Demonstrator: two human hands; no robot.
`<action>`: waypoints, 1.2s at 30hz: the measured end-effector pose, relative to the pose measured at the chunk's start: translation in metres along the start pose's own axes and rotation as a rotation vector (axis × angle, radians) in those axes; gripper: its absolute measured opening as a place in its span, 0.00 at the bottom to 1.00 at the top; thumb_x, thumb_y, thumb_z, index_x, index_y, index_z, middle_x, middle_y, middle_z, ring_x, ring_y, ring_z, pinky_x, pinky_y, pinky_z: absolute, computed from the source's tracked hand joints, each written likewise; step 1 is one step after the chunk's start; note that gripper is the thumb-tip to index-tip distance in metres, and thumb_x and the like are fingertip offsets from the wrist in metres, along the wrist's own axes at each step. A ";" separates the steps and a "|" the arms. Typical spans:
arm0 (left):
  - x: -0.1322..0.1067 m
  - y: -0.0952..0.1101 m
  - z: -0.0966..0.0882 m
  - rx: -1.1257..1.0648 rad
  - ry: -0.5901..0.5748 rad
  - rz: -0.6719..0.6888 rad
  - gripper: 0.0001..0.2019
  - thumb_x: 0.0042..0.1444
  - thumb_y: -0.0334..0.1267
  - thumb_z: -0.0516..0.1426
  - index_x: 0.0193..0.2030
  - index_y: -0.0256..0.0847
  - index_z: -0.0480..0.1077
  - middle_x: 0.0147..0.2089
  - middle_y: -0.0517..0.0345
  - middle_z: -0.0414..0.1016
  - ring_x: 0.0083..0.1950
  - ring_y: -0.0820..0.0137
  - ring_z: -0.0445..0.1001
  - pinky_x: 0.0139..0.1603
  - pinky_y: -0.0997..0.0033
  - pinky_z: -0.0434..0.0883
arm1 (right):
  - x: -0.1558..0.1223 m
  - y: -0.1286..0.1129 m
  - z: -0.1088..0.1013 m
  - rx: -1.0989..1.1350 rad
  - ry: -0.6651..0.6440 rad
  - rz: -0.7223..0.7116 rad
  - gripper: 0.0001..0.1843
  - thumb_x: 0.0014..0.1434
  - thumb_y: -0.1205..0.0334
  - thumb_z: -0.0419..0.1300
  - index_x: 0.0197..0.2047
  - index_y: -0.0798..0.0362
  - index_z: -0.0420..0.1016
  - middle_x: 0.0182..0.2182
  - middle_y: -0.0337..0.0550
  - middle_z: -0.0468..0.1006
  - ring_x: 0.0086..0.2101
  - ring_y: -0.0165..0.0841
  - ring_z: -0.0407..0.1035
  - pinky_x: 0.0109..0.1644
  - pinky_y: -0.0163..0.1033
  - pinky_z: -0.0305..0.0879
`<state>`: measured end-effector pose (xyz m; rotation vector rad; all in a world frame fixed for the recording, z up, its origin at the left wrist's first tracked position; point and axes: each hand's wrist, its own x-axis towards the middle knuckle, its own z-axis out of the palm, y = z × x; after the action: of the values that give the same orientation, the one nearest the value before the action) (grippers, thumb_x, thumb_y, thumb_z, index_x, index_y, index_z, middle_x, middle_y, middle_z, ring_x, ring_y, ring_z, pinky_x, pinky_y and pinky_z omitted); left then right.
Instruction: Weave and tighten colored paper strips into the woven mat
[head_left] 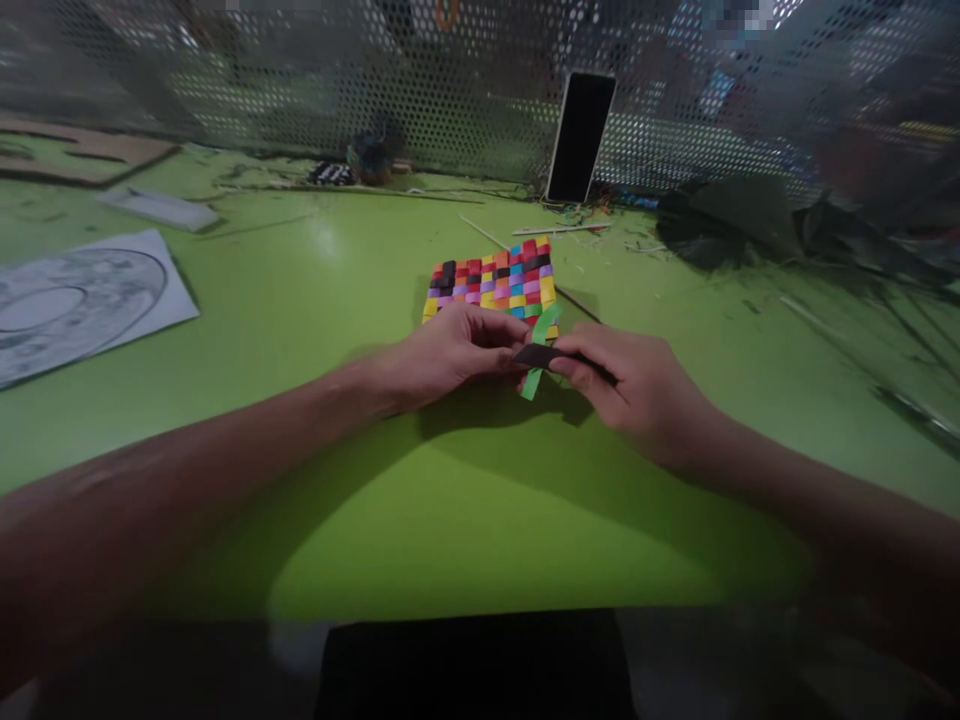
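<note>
A small woven mat (495, 280) of many-coloured flat strips lies near the middle of the green table, tilted up at its near edge. My left hand (457, 350) is closed at that edge, thumb and fingers pinching it; some fingers are hidden behind. A bright green strip (546, 325) sticks out above and below the fingers. In my right hand (637, 385) a dark, blackish strip (536, 355) is pinched between thumb and forefinger. Its pointed end crosses the green strip and meets the left fingertips.
On the green table (480, 520), a printed sheet (90, 295), a white tray-like piece (161, 208) and cardboard (82, 155) lie left. A phone (581, 135) leans on the perforated metal screen (300, 90). Dark leaves (720, 220) and thin sticks (562, 229) lie at the back and right.
</note>
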<state>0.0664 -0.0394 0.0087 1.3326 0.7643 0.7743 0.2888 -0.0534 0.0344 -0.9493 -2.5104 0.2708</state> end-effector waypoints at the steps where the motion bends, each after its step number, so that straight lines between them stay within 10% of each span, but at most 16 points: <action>1: 0.000 0.000 0.000 -0.004 0.005 0.002 0.13 0.49 0.43 0.72 0.32 0.37 0.78 0.28 0.59 0.78 0.27 0.76 0.71 0.27 0.79 0.68 | 0.000 0.000 0.001 -0.001 -0.005 -0.002 0.11 0.71 0.59 0.53 0.43 0.52 0.76 0.33 0.44 0.78 0.31 0.34 0.68 0.35 0.38 0.58; 36: 0.002 -0.011 0.006 -0.140 0.117 0.012 0.10 0.47 0.39 0.72 0.32 0.37 0.80 0.29 0.59 0.78 0.27 0.77 0.72 0.30 0.78 0.69 | -0.003 -0.006 0.006 -0.040 0.030 0.008 0.13 0.72 0.58 0.52 0.42 0.52 0.76 0.32 0.46 0.77 0.32 0.35 0.68 0.37 0.39 0.60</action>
<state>0.0730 -0.0414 -0.0016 1.1748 0.7802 0.9051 0.2846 -0.0605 0.0304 -0.9726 -2.4941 0.2080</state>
